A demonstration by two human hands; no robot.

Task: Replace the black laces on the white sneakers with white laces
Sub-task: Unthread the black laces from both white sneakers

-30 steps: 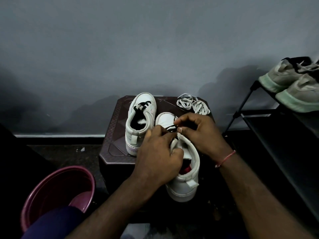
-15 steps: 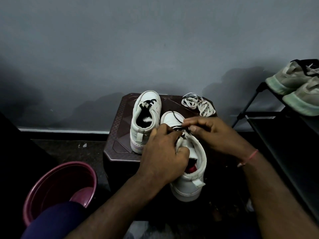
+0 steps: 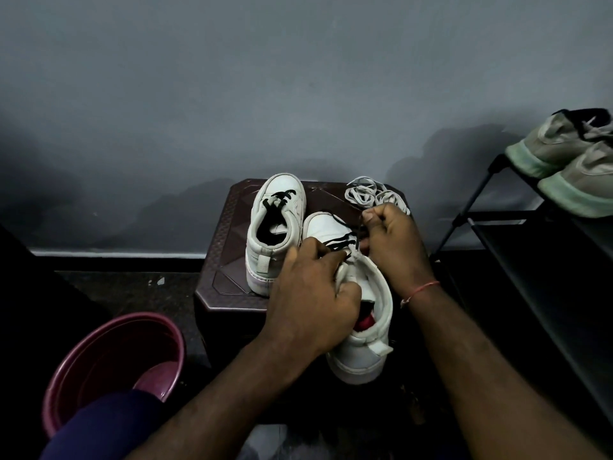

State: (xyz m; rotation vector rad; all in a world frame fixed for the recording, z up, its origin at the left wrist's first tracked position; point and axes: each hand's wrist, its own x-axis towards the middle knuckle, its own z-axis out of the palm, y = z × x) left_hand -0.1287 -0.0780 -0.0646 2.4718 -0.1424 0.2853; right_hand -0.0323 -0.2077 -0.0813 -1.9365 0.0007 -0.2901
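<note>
Home corner: shoe rack (image 3: 547, 277), basin (image 3: 109, 356)

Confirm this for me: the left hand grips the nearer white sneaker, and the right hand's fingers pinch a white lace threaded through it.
One detail is wrong: the lace. The head view shows the right hand pinching a black lace, not a white one, on the nearer white sneaker, which the left hand grips. The white laces lie coiled on the stool behind that hand.

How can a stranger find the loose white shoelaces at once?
Look at the dark brown plastic stool against the grey wall. At its far right corner, just beyond the right hand, lies a loose bundle of flat white laces. Unlike the black laces, it is threaded through no shoe.
</note>
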